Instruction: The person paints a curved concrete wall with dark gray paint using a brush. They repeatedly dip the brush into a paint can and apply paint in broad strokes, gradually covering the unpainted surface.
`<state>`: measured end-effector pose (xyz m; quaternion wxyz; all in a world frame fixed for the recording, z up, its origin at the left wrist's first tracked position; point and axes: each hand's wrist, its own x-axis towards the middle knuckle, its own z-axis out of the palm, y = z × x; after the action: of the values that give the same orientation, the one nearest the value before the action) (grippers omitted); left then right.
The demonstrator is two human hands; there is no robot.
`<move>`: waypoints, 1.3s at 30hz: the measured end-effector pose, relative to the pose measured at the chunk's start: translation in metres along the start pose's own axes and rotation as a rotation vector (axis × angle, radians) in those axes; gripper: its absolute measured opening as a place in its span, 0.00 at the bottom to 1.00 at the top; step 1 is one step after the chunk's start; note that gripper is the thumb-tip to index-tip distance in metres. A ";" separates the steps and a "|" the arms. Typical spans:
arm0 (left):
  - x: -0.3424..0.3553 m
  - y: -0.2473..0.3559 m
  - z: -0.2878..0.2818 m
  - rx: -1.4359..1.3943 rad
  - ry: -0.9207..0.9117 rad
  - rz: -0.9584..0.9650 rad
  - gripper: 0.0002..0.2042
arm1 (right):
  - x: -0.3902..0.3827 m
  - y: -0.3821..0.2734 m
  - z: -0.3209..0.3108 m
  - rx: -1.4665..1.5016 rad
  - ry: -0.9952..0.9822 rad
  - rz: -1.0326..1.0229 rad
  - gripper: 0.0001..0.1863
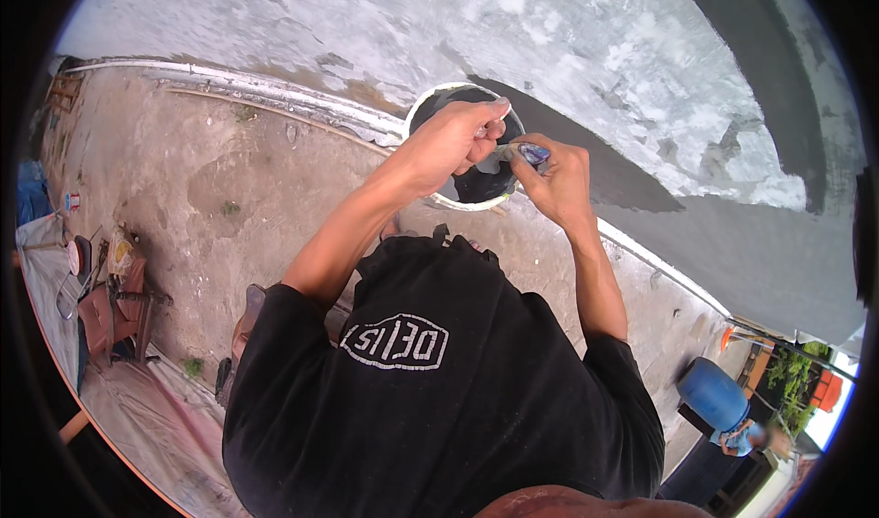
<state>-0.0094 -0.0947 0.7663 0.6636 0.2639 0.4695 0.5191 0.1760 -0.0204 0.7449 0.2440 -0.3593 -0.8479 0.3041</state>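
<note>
My left hand [458, 145] is curled closed above a round bucket [475, 208] with a pale rim. Whether anything sits in those fingers, I cannot make out. In my right hand [560, 181] is a small scraper [534, 155] with a blue-purple handle, gripped between thumb and fingers. Its greyish blade points left over the bucket, close to my left fingers; whether they touch is unclear. Dark material shows inside the bucket, partly hidden by both hands.
A wall [586, 51] with whitish patches and dark grey coating rises beyond the bucket. Pale pipe [275, 97] runs along its base. A reddish-brown armchair [112, 312] stands on the left. At the lower right are a blue barrel [712, 394] and another person [735, 439].
</note>
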 end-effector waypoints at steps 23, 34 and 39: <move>0.017 -0.011 0.019 -0.079 -0.179 -0.092 0.17 | -0.032 0.039 -0.008 -0.267 0.313 -0.540 0.11; 0.042 -0.017 0.029 -0.050 -0.200 -0.085 0.18 | -0.025 0.044 -0.027 0.269 0.108 0.067 0.14; 0.051 -0.018 0.032 -0.027 -0.209 -0.136 0.18 | -0.020 0.066 -0.019 0.637 -0.023 0.166 0.12</move>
<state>0.0288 -0.0486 0.7468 0.7463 0.2752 0.4074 0.4487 0.2304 0.0073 0.7088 0.3090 -0.3294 -0.6806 0.5768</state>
